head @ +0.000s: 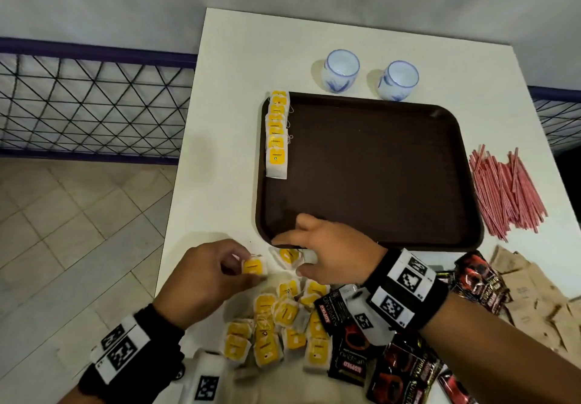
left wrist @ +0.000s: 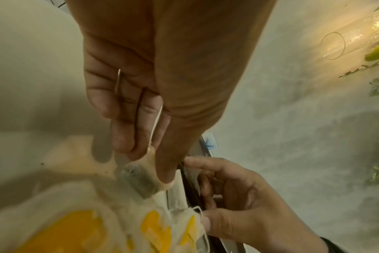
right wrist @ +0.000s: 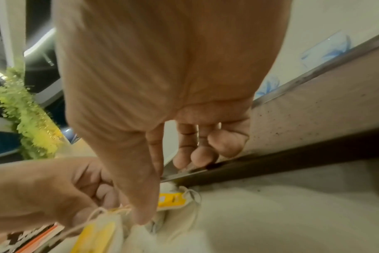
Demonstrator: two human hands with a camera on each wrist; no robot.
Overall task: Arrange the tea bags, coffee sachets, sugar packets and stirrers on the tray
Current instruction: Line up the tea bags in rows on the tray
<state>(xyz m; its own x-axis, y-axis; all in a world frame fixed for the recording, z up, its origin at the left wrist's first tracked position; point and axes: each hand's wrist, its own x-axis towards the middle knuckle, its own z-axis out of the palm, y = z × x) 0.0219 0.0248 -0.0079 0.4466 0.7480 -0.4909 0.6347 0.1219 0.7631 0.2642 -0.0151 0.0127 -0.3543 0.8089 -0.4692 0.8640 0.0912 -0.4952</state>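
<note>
- I read this as a café or hospitality service corner rather than a home kitchen.
- My white table (head: 226,95) carries a brown cafeteria-style tray (head: 377,168), two small blue-patterned cups (head: 341,70) and bulk piles of stirrers (head: 506,190).
- Beside it I see a tiled floor (head: 63,230), a dark wire-mesh fence (head: 88,102) and green foliage (right wrist: 26,109).

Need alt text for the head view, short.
A left hand pinches a yellow tea bag beside a loose pile on a white table; the right hand reaches for another by a brown tray holding one row.
</note>
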